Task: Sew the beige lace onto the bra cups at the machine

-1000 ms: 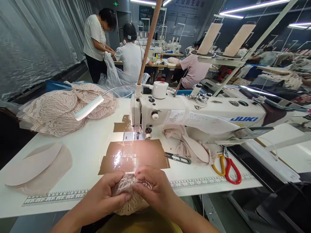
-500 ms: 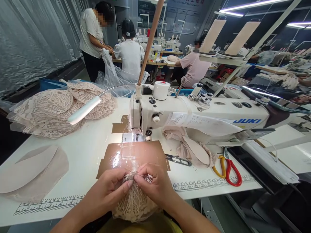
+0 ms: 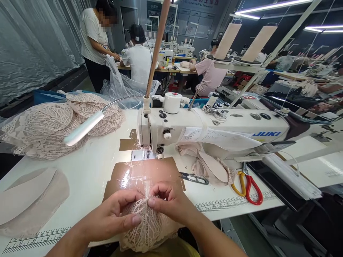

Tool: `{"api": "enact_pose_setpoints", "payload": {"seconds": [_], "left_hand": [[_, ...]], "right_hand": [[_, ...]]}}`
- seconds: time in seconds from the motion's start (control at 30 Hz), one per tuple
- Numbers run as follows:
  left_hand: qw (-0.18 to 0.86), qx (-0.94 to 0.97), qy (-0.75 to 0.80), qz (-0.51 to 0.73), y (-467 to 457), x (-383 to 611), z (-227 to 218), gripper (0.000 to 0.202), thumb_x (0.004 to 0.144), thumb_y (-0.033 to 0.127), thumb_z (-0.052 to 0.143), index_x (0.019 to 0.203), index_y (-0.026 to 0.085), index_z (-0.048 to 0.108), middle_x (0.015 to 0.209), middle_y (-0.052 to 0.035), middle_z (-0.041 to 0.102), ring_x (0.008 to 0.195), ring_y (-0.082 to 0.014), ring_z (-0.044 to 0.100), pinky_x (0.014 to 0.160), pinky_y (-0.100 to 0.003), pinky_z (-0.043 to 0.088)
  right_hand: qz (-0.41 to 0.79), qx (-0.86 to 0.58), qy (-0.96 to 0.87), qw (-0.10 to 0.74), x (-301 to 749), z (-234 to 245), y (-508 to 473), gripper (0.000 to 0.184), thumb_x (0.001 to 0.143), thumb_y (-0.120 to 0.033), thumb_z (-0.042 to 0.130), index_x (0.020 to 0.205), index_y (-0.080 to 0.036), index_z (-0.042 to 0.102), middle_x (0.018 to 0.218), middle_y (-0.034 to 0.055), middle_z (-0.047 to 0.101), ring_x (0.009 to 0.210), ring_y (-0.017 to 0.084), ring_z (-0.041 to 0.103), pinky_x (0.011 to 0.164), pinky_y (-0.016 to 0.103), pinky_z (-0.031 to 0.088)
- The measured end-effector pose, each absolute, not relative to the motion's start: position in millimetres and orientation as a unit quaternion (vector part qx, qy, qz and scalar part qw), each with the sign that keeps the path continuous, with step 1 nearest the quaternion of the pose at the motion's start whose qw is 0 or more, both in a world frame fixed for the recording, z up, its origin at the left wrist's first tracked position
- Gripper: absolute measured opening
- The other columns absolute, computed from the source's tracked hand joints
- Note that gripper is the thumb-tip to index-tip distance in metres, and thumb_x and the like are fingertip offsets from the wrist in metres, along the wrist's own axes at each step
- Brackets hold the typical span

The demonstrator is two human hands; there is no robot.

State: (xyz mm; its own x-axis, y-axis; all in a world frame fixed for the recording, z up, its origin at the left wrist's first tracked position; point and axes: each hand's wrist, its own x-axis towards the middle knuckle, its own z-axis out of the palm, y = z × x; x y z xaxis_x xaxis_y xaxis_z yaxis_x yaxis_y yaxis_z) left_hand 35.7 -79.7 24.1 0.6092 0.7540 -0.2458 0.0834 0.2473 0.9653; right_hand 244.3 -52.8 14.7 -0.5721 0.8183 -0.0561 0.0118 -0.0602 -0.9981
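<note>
– At the table's [image 3: 93, 171] near edge, how is that lace piece [image 3: 146, 228] held?

– The right hand [image 3: 171, 201] pinches its top rim between thumb and fingertips; the left hand [image 3: 111, 214] is loosely curled around it, thumb across the front, fingers at the rim. Netting so limp probably needs 2 hands to keep the rim together.

– And its shape?

– Rounded and puffed, an open mesh of branching cords, its lower part overhanging the edge.

– Why the brown tape [image 3: 150, 173]?

– Perhaps for slickness: it's glossy and flat, between that edge and the sewing machine [image 3: 227, 123].

– The cutting tools?

– Black metal snips [image 3: 195, 178] lie at the tape's right side; scissors [image 3: 252, 189], 1 handle yellow, 1 red, sit towards the near right corner, likely for easy reach.

– Leftward?

– Smooth cut pieces [image 3: 29, 200] towards the near left corner, a lacy heap [image 3: 43, 125] beyond.
</note>
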Motion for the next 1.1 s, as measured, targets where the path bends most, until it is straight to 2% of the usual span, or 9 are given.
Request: {"api": "enact_pose_setpoints", "payload": {"seconds": [0.17, 0.33, 0.4, 0.47, 0.6, 0.77, 0.9, 1.1], "left_hand": [[0.650, 0.590, 0.406, 0.253, -75.9, 39.7, 17.7, 0.032, 0.087, 0.044, 0.054, 0.074, 0.015, 0.058, 0.067, 0.0014, 0.043, 0.062, -0.0111, 0.037, 0.055, -0.022, 0.031], [0.596, 0.626, 0.440, 0.245, -79.0, 45.4, 18.2, 0.035, 0.091, 0.044, 0.047, 0.068, 0.018, 0.045, 0.064, 0.0039, 0.033, 0.059, -0.0105, 0.029, 0.052, -0.023, 0.024], [0.594, 0.627, 0.437, 0.251, -79.6, 46.3, 20.1, 0.036, 0.091, 0.043, 0.048, 0.067, 0.018, 0.042, 0.065, 0.0038, 0.033, 0.061, -0.0106, 0.030, 0.053, -0.023, 0.025], [0.634, 0.609, 0.407, 0.249, -78.5, 45.9, 21.8, 0.033, 0.088, 0.044, 0.052, 0.070, 0.017, 0.046, 0.068, 0.0030, 0.038, 0.063, -0.0108, 0.035, 0.056, -0.023, 0.028], [0.704, 0.573, 0.346, 0.239, -73.1, 43.1, 21.3, 0.030, 0.084, 0.045, 0.059, 0.081, 0.015, 0.056, 0.075, 0.0001, 0.046, 0.068, -0.0119, 0.042, 0.060, -0.023, 0.032], [0.681, 0.577, 0.366, 0.262, -70.8, 44.4, 13.6, 0.034, 0.088, 0.043, 0.055, 0.068, 0.015, 0.053, 0.065, 0.0024, 0.038, 0.061, -0.0095, 0.034, 0.055, -0.021, 0.027], [0.661, 0.561, 0.402, 0.295, -76.0, 51.7, 6.7, 0.035, 0.088, 0.044, 0.054, 0.068, 0.016, 0.052, 0.062, 0.0032, 0.035, 0.058, -0.0092, 0.032, 0.053, -0.021, 0.026], [0.669, 0.437, 0.483, 0.357, -81.4, 58.7, 13.2, 0.042, 0.077, 0.051, 0.064, 0.062, 0.017, 0.044, 0.057, 0.0047, 0.039, 0.051, -0.0078, 0.033, 0.047, -0.019, 0.028]], "right_hand": [[0.656, -0.314, -0.612, 0.310, 245.6, 14.4, -50.1, 0.018, 0.081, -0.034, 0.062, 0.076, -0.017, 0.067, 0.068, -0.0022, 0.056, 0.061, 0.009, 0.044, 0.056, 0.021, 0.035], [0.584, -0.351, -0.669, 0.296, 246.7, 22.5, -48.6, 0.016, 0.080, -0.032, 0.065, 0.080, -0.017, 0.070, 0.071, -0.0010, 0.062, 0.065, 0.011, 0.051, 0.059, 0.022, 0.037], [0.570, -0.356, -0.676, 0.301, 246.5, 24.3, -48.6, 0.012, 0.080, -0.027, 0.064, 0.075, -0.016, 0.069, 0.069, -0.0012, 0.062, 0.064, 0.011, 0.052, 0.059, 0.021, 0.038], [0.577, -0.348, -0.671, 0.309, 246.7, 24.4, -48.4, 0.011, 0.080, -0.024, 0.063, 0.074, -0.016, 0.068, 0.068, -0.0016, 0.061, 0.062, 0.010, 0.051, 0.058, 0.020, 0.038], [0.612, -0.320, -0.650, 0.315, 248.2, 22.6, -46.7, 0.016, 0.079, -0.029, 0.065, 0.073, -0.015, 0.066, 0.068, -0.0014, 0.059, 0.061, 0.009, 0.048, 0.056, 0.019, 0.036], [0.650, -0.301, -0.623, 0.315, 248.8, 20.6, -44.8, 0.018, 0.080, -0.031, 0.065, 0.075, -0.014, 0.065, 0.068, -0.0015, 0.056, 0.061, 0.008, 0.045, 0.056, 0.020, 0.035], [0.677, -0.296, -0.593, 0.319, 247.0, 14.2, -43.6, 0.020, 0.080, -0.034, 0.065, 0.075, -0.014, 0.064, 0.069, -0.0015, 0.055, 0.062, 0.008, 0.043, 0.057, 0.020, 0.033], [0.739, -0.325, -0.498, 0.317, 245.6, 7.9, -38.2, 0.029, 0.072, -0.041, 0.073, 0.081, -0.015, 0.064, 0.072, -0.0017, 0.054, 0.065, 0.008, 0.046, 0.060, 0.021, 0.036]]}}
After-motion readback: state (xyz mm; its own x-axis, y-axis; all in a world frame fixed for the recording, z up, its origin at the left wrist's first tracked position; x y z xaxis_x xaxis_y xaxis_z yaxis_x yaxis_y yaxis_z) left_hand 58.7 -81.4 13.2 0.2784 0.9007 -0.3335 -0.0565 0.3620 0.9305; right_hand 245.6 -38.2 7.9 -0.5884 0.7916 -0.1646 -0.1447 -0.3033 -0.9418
